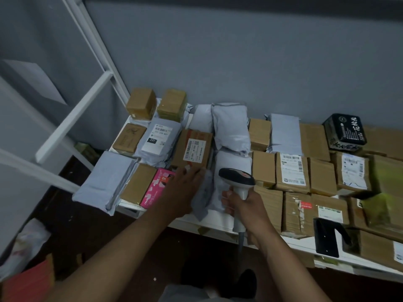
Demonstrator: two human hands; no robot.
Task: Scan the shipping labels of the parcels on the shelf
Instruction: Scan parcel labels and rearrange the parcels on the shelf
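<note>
from the head view i look down on a white shelf (220, 223) packed with parcels, its back edge against a grey wall (218, 62).

my right hand (244, 205) is wrapped around the handle of a handheld scanner (238, 182), fingers curled tight about the grip near the shelf's front edge. the scanner's dark head sits above a grey mailer bag (231, 162) that lies in the middle of the shelf; i cannot tell which label it is aimed at.

my left hand (185, 190) reaches in from the front edge, palm down, fingers held fairly close together. the fingertips rest at the near end of a brown box (194, 149) with a white shipping label (194, 149) turned up; whether they press it or only touch it i cannot tell. just left of that hand lies a pink box (157, 186), at the front edge, with a plain brown box (139, 184) touching its left side.

a second grey mailer (160, 140) with a printed label marked 231 lies beside the labelled brown box, toward the left back corner. two small brown cartons (141, 103) stand at that corner.

toward the right end of the shelf the brown boxes sit tight together, one bearing a barcode label (291, 168). a black packet (344, 131) with white characters rests near the back edge. a black bracket-shaped object (327, 236) sits at the front edge on the right.

the white frame upright (98, 51) rises at the left.
</note>
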